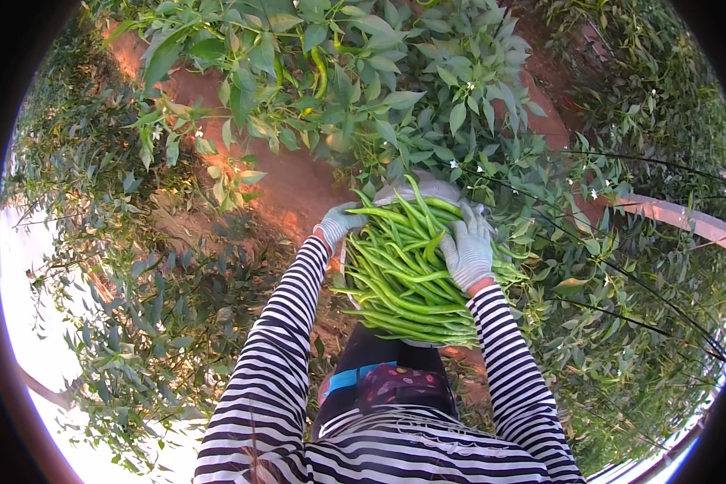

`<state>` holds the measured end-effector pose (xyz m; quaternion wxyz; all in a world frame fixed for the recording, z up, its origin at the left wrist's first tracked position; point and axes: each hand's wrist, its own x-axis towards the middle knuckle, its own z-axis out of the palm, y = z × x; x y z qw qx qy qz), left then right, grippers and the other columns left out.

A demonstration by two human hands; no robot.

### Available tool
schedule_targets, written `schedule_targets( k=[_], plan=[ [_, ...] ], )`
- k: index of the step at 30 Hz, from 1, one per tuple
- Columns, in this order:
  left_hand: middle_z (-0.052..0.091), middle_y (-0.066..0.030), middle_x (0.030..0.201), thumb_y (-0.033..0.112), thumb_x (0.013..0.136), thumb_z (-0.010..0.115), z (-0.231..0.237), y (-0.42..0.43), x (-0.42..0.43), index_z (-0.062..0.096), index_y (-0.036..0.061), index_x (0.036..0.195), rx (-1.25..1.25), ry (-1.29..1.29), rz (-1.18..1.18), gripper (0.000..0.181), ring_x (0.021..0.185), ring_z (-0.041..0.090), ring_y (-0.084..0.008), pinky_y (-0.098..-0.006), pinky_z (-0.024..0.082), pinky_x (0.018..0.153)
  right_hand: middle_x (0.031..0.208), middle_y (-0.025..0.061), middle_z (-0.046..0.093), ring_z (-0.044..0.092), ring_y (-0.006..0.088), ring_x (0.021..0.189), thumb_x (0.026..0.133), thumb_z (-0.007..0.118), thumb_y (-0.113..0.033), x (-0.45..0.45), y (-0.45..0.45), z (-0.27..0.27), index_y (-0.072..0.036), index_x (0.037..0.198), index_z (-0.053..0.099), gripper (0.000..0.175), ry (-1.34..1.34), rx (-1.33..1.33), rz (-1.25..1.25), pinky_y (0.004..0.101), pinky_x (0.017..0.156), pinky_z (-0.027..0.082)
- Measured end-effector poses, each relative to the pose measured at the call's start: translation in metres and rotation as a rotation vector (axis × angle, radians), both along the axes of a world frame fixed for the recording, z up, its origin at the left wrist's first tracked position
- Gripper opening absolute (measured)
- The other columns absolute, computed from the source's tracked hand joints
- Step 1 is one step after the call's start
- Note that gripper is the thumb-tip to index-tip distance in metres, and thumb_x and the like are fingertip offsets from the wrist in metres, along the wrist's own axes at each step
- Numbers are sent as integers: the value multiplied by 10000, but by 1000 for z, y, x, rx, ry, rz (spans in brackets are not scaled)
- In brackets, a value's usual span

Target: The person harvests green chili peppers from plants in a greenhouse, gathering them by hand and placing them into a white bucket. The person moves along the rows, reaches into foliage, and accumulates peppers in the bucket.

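Observation:
A large heap of long green chili peppers (405, 272) fills a pale container before my body, its rim mostly hidden beneath them. Whitish plastic (423, 184) shows at the heap's far side. My left hand (343, 222), in a light knitted glove, is at the heap's upper left edge. Its fingertips are partly hidden by peppers, so its grip is unclear. Gloved likewise, my right hand (469, 248) lies palm down on the right side of the heap, thumb apart from the fingers. Most peppers lie roughly crosswise; several at the far end point away from me.
Leafy pepper plants (363, 78) with white flowers and hanging green peppers (319, 72) stand ahead. More plants (175, 314) line the left and right. Reddish soil (290, 175) runs between rows. Thin dark lines (617, 266) cross the right side, near a pale strip (677, 215).

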<state>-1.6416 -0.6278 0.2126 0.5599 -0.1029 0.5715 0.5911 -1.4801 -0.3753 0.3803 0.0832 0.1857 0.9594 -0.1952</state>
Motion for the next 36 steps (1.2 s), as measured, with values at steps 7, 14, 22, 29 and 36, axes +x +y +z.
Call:
schedule_targets(
  k=[7,14,22,29,36],
  plan=[
    [713,-66,1035,0,850,708,-8,15,0,653,-24,1194,-44,290,-149,350,914,648,-137,-283,518,833,1382,250,495,462,437,1285,909,564,-397,-34,-6,-7,-36,1248,563,495,-184,-6,-57,545,1113,300],
    [724,-99,942,81,894,703,19,19,4,656,-38,1136,38,-42,177,274,691,663,-134,-248,548,604,1312,220,521,467,423,1250,907,577,-362,-29,-20,13,-159,1421,498,558,-119,16,-24,536,1024,373],
    [674,-10,831,50,833,731,56,8,15,670,5,1073,171,-242,262,252,634,592,-76,-197,467,522,1216,165,558,496,384,1169,889,598,-448,-3,5,15,-119,1359,563,575,-112,52,34,526,1010,344],
    [692,-70,828,-16,818,740,32,59,22,687,-37,983,-182,51,403,174,690,616,-133,-267,517,631,1205,153,597,519,337,1153,910,577,-382,7,5,11,-85,1312,597,500,19,-76,15,486,1043,324],
    [696,-93,791,-11,836,729,37,58,13,701,-55,923,-42,117,575,102,667,633,-156,-281,532,624,1221,145,604,521,338,1165,909,587,-377,15,-4,17,-145,1299,627,456,-28,-70,82,510,1067,301]
  ],
)
